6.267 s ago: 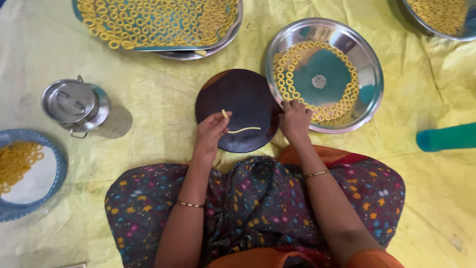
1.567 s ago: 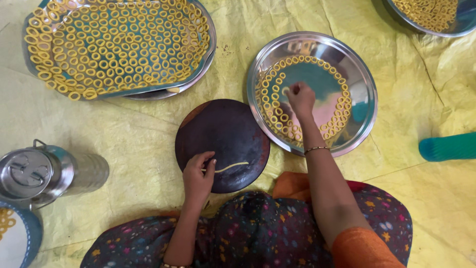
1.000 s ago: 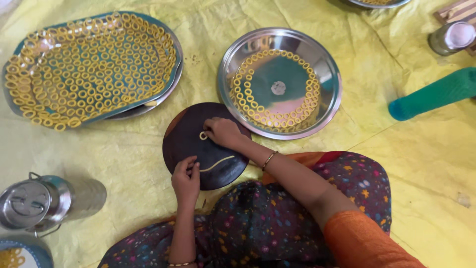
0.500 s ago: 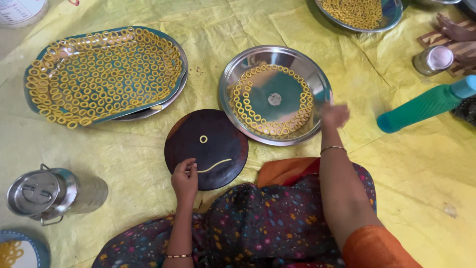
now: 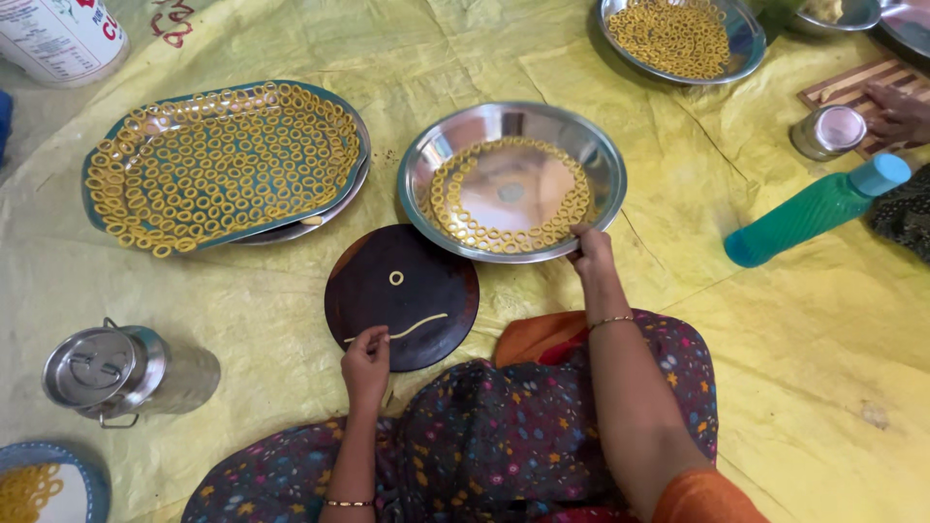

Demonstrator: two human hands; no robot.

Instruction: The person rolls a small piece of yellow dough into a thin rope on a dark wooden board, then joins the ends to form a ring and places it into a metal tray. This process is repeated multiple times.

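Note:
A dark round board [image 5: 402, 295] lies on the yellow sheet in front of my lap. On it sit one small dough ring [image 5: 395, 278] and a thin yellow dough strand [image 5: 412, 328]. My left hand [image 5: 365, 359] pinches the near end of that strand at the board's front edge. My right hand [image 5: 591, 250] grips the near rim of a round steel plate [image 5: 511, 180], which holds dough rings laid in a circle and looks tilted up over the board's far edge.
A teal tray [image 5: 225, 165] full of rings lies at left. A steel lidded can [image 5: 126, 370] lies near left, a green bottle [image 5: 814, 211] at right. Another ring plate [image 5: 678, 37], a small steel tin [image 5: 826, 131] and another person's hand [image 5: 896, 108] are at far right.
My right hand placed a ring on the steel plate, set another on the board, swung right, and now holds the plate's rim. The left hand stayed at the strand.

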